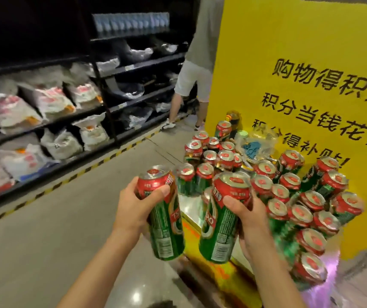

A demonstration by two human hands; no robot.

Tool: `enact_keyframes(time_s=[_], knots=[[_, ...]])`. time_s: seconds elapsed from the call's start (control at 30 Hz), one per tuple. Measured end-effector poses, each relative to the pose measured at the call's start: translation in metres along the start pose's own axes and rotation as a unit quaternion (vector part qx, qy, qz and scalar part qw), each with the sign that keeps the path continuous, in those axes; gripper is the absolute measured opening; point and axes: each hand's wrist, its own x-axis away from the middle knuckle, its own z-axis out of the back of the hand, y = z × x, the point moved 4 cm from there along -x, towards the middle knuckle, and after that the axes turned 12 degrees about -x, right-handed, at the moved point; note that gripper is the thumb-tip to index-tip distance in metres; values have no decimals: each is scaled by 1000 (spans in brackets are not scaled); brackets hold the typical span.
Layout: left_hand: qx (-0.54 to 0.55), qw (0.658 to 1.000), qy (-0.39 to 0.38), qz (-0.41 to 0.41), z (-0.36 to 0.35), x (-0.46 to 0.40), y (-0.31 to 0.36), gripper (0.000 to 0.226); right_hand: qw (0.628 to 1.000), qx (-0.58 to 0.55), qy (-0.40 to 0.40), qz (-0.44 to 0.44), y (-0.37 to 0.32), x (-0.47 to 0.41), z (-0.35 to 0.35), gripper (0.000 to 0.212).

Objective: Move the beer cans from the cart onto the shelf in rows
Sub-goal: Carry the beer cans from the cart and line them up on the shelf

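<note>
My left hand [133, 206] grips a tall green beer can with a red top [163, 218], held upright above the floor. Beside it my right hand [248, 215] grips a second green and red can [221, 221], just left of the cart. Several more of the same cans [298, 196] stand packed together on the cart [192, 208], whose pale deck shows between the held cans. The beer shelf is not in view.
Dark shelving [71, 121] with white bagged goods runs along the left, edged by a yellow-black floor stripe [84, 171]. A yellow sign board [307, 70] stands behind the cart. Another person's legs [189, 90] are at the far end of the aisle. Clear bags [253, 144] lie among the cans.
</note>
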Motion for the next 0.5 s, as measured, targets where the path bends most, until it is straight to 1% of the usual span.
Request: enact_keyframes(time_s=[0.13,0.23,0.3,0.37,0.5], knots=[[-52,991,121,24,83,27,-9,58,994,-4,-97,-49,36,-4,-67,51],[-82,974,206,46,141,46,-15,59,980,6,-171,-99,63,0,-124,57],[-81,962,254,56,177,56,-18,60,969,14,-209,-133,80,1,-162,61],[-76,950,297,64,212,62,-23,63,957,28,-245,-154,97,1,-201,60],[-76,923,369,73,284,62,-33,59,929,46,-322,-176,126,-4,-284,61]])
